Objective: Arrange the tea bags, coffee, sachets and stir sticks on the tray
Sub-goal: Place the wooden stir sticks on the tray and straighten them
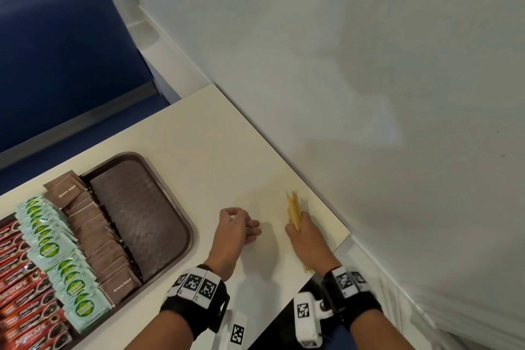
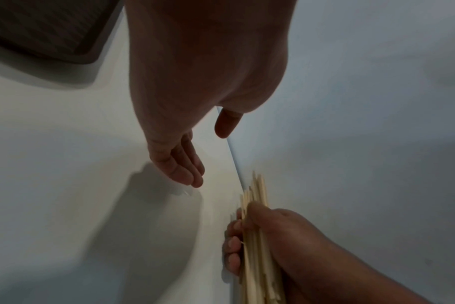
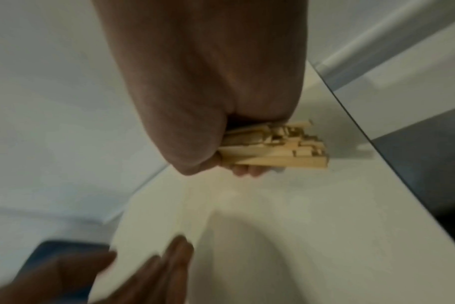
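Right hand [image 1: 305, 231]: fist closed around a bundle of wooden stir sticks [image 1: 294, 209], held over the table [image 1: 199, 128] near its right edge. Stick ends poke out past the knuckles on the far side and below the wrist on the near side. Right wrist view shows the cut ends uneven, not squared up.

Left hand [image 1: 234, 231]: over the table just left of the bundle, not touching it. Fingers loosely bent, holding nothing; left wrist view shows them nearly straight, tips close to the tabletop.

Further left: brown tray [image 1: 181, 207]. From its left side: red coffee sachets [image 1: 20, 287], green tea bags [image 1: 56, 253], brown sugar sachets [image 1: 93, 233], each in an overlapping row. The right strip of the tray floor is bare.

Beyond: table corner, pale wall [image 1: 369, 65], blue seat [image 1: 62, 51].

Judgement: step in hand is the stir sticks, the last item group not yet on the tray. Next move likely calls for squaring the bundle, possibly with left-hand support, then carrying it left and laying it lengthwise in the bare strip, parallel to the rows. Risk: loose sticks slipping from the uneven bundle.
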{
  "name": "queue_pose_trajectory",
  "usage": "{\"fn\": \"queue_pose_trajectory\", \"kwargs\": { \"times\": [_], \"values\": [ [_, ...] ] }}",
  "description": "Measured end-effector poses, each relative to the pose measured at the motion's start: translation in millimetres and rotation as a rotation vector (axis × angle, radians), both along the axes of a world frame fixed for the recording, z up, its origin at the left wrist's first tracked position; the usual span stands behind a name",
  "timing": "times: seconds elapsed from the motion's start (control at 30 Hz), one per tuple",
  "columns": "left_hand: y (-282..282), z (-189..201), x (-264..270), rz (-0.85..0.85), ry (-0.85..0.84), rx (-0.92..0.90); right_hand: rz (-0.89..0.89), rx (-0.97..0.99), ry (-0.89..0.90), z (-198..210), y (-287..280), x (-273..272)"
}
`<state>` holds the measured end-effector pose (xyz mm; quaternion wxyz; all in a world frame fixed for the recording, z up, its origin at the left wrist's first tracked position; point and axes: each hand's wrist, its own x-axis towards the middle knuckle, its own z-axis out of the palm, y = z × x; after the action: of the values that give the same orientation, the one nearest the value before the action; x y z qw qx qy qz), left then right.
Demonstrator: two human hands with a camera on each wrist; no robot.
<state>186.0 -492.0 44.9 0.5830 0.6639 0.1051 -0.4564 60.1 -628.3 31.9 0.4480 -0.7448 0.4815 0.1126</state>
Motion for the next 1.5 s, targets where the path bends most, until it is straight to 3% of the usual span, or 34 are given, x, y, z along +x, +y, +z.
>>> {"fn": "queue_pose_trajectory", "kwargs": {
  "times": [0.17,0.33,0.4,0.5,0.6,0.7,0.83,0.87,0.9,0.97,1.0,1.03,1.07,1.1,1.13,1.2,1.33,1.5],
  "values": [
    [4.8,0.7,2.6,-0.02,0.01,0.017,-0.24,0.347,-0.11,11.2,-22.7,-7.8],
    [9.7,5.1,1.1,-0.089,0.023,0.026,-0.42,0.643,-0.279,16.5,-9.7,5.0],
    [11.9,13.6,1.7,-0.131,0.023,-0.017,-0.408,0.756,-0.329,26.4,2.7,17.3],
    [18.5,29.6,7.6,-0.207,0.014,-0.105,-0.249,0.779,-0.382,42.5,25.7,41.5],
    [30.1,44.6,18.6,-0.173,0.024,-0.224,-0.025,0.641,-0.348,57.0,55.2,72.1],
    [47.9,60.0,34.1,-0.056,0.099,-0.265,0.288,0.339,-0.305,66.8,86.4,101.0],
    [83.8,73.8,62.9,0.121,0.194,-0.296,0.432,0.079,-0.205,83.4,124.2,138.7],
    [93.8,74.4,70.0,0.148,0.206,-0.285,0.49,-0.152,-0.106,87.2,123.2,148.3],
    [104.0,73.4,76.6,0.176,0.212,-0.278,0.706,-0.197,0.017,89.7,145.5,151.7],
    [123.1,72.3,87.3,0.24,0.217,-0.296,1.029,-0.373,0.708,70.6,202.0,167.3],
    [131.9,71.2,91.3,0.269,0.214,-0.32,1.017,-0.473,0.746,66.1,212.9,174.2],
    [140.4,71.7,95.2,0.292,0.196,-0.335,0.898,-0.364,0.551,70.7,213.9,177.4],
    [148.5,73.6,99.0,0.302,0.165,-0.326,0.754,-0.218,0.155,81.5,202.0,181.1],
    [156.1,75.8,103.0,0.303,0.131,-0.303,0.702,-0.063,0.014,87.5,205.0,175.0],
    [163.2,79.2,106.8,0.296,0.1,-0.278,0.631,-0.087,-0.18,91.2,217.6,184.2],
    [176.4,85.7,113.1,0.286,0.046,-0.248,0.618,0.054,-0.234,110.3,220.4,186.9],
    [197.0,92.6,121.4,0.386,-0.04,-0.258,0.624,0.049,-0.307,122.5,240.1,199.3],
    [209.1,106.0,122.6,0.544,0.075,-0.283,0.642,0.162,-0.341,130.5,240.8,209.1]
  ]
}}
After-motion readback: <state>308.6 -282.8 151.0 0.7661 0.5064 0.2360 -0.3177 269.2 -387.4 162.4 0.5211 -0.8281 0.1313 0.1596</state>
